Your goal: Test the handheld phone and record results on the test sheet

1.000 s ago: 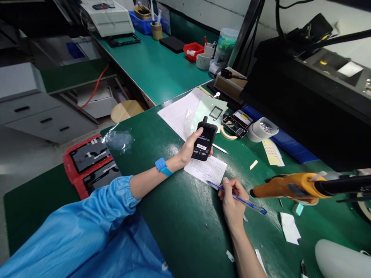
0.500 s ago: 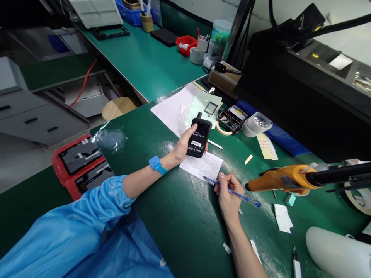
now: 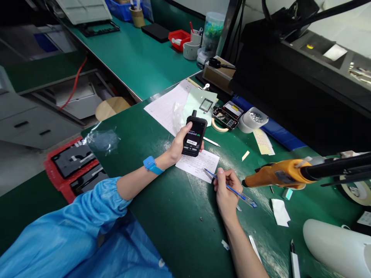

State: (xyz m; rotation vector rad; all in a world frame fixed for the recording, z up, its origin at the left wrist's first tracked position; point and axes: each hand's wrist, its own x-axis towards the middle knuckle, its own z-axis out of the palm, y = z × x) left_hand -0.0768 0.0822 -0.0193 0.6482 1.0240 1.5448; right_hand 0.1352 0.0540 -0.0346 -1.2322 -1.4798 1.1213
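A boxy black phone [image 3: 194, 143], glossy-screened, is clamped in the left hand [image 3: 176, 148], which slants in from 8 o'clock. At the phone's 5 o'clock, curled fingers of the right hand [image 3: 227, 197] pinch a slim clear-plastic pen [image 3: 245, 198], tip pointing to 10 o'clock over flat paper [image 3: 193, 164].

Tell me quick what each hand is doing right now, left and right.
Left hand: closed, holding the black phone.
Right hand: closed, holding the blue pen.
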